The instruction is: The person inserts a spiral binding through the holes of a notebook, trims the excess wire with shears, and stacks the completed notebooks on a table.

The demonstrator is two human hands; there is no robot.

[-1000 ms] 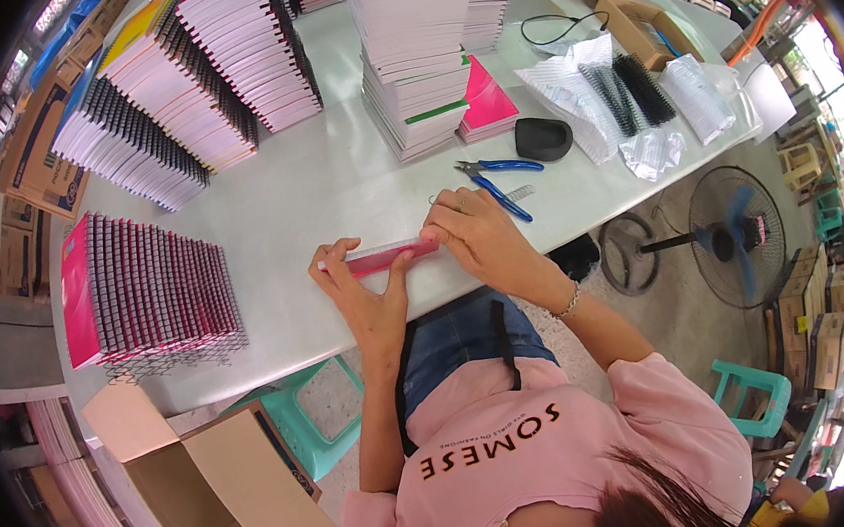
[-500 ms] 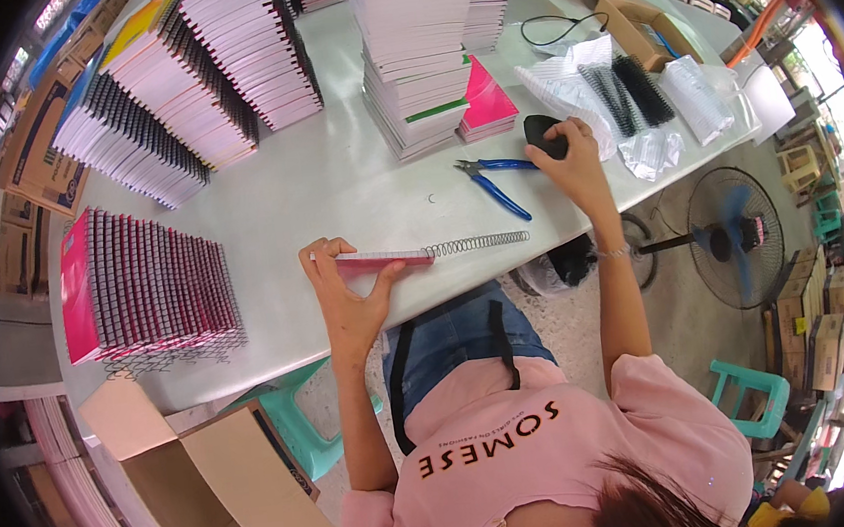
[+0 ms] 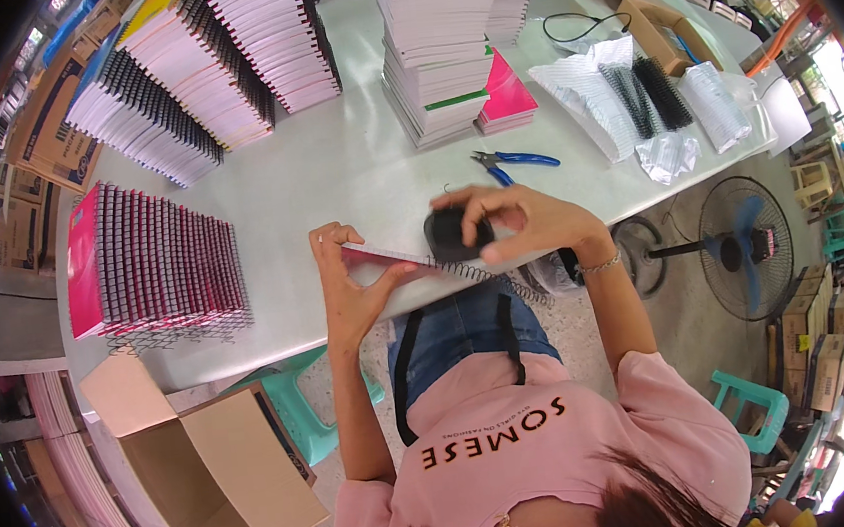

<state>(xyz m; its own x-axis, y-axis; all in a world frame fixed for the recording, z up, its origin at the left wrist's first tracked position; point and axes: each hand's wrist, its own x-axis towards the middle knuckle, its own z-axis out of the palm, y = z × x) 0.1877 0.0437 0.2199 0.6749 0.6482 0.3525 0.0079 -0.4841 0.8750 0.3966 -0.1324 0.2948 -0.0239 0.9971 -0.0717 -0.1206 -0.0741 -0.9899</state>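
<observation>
Pink-covered thin notebook, near edge of table: held in grip of left hand. Grey wire spiral coil: runs from its right end, long tail loose; threading apparently unfinished. Black rounded pad: grasped by right hand. Left: stack of pink coil-bound notebooks, coil ends protruding.

Pink short-sleeved shirt with dark lettering, blue jeans, silvery bracelet.

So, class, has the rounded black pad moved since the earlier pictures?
Yes, left and nearer: the rounded black pad was beyond and right of the blue-handled metal pliers; now it's below and left of them, in the right hand.
</observation>
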